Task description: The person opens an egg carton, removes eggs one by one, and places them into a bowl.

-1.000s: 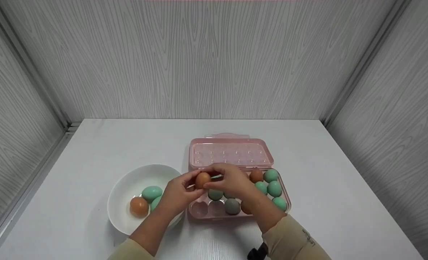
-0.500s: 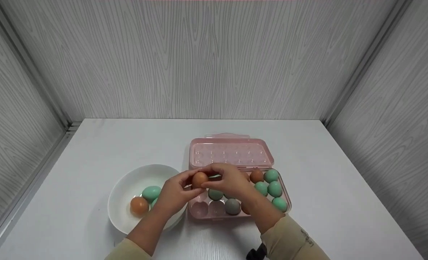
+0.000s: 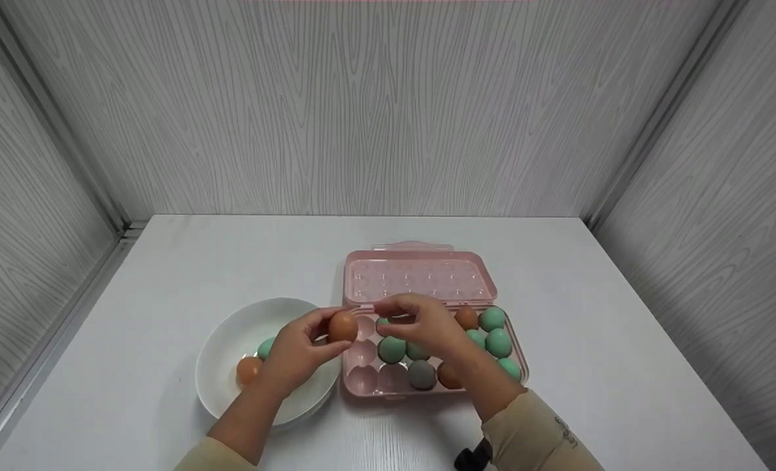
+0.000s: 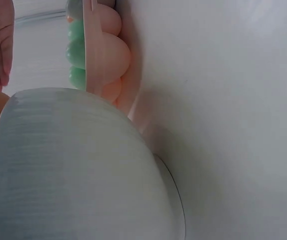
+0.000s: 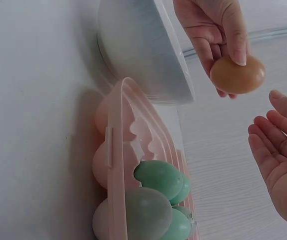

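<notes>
My left hand (image 3: 290,356) pinches a brown egg (image 3: 343,326) between thumb and fingers, over the gap between bowl and carton. To its right my right hand (image 3: 430,328) hovers over the carton with nothing in it; the right wrist view shows its fingers (image 5: 271,145) loosely spread, apart from the egg. Beneath it lies the pink egg carton (image 3: 393,395), lid raised, holding several green and brown eggs and a greyish egg (image 3: 422,375). Its left column of cups is bare, as is a front cup beside it. Part of the carton is hidden by the right hand and forearm.
A white bowl (image 3: 206,383) stands left of the carton, with a brown egg (image 3: 247,370) and a green egg (image 3: 265,348) partly covered by the left arm. The carton's lid (image 3: 421,278) lies back behind it. Grey wood-grain panels (image 3: 388,118) enclose the white table (image 3: 558,275).
The right hand has let go of the brown egg and drawn slightly right. My left hand has moved left and a little down, keeping the egg.
</notes>
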`<state>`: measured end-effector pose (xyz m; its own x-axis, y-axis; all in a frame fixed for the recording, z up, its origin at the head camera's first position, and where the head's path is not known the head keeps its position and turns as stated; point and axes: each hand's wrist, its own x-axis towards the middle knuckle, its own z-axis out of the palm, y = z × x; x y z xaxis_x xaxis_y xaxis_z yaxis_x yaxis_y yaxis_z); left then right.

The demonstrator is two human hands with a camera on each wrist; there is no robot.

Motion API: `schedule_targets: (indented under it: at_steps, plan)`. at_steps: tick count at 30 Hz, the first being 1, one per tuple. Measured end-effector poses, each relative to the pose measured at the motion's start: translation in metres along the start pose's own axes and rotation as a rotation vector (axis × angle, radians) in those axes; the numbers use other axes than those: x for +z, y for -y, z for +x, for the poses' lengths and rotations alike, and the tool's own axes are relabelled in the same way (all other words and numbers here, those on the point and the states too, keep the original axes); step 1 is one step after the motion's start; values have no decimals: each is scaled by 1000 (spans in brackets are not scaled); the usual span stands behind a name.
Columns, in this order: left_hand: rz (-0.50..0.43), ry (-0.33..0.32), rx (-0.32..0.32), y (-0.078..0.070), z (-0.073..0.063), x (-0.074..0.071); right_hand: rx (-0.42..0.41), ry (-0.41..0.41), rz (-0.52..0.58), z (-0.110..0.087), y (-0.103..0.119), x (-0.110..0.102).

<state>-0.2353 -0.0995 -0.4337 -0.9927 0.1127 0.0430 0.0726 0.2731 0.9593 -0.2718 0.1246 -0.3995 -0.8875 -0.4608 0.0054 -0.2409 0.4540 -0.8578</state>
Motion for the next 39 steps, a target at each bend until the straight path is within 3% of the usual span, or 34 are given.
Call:
schedule_targets:
  at_steps: [9,19,27,39]
  plan:
    - [45,-33,-72,16,-5,-10,-16,-17,15,-2,-4,-4]
    - [79,-6,-158,21,-9,-12,-5,-3,-14,-1,-5,-5]
    - [55,69,-150,26,-12,-15,-15,11,-11,0,-8,-5]
    - [106,184,-133,29,-19,-26,-10,11,-29,-2,-10,-2]
